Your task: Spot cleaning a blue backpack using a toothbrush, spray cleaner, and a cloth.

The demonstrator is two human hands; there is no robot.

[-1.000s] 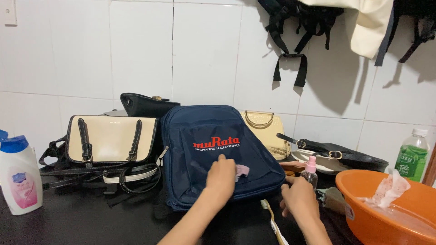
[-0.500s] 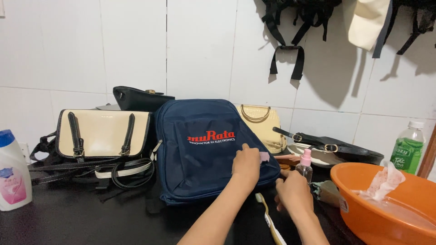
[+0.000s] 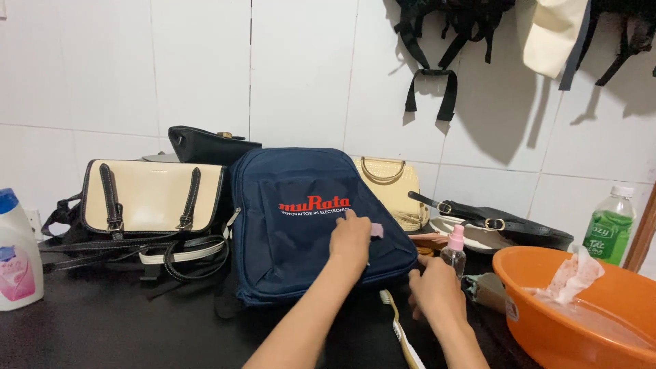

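**Backpack wiped on the counter**

Backpack [image 3: 311, 225] lay flat on the black counter [image 3: 102, 335]. Your left hand [image 3: 350, 239] pressed a pink cloth [image 3: 376, 229] onto it, fingers curled. Your right hand [image 3: 435, 295] rested half-closed at its right edge; can't tell if it gripped anything.

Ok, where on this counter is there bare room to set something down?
The widest bare patch is the dark counter at front left, bordered by the white bottle, the cream handbag's straps and the navy backpack. On the right it is crowded: toothbrush, spray bottle, orange basin, both hands.
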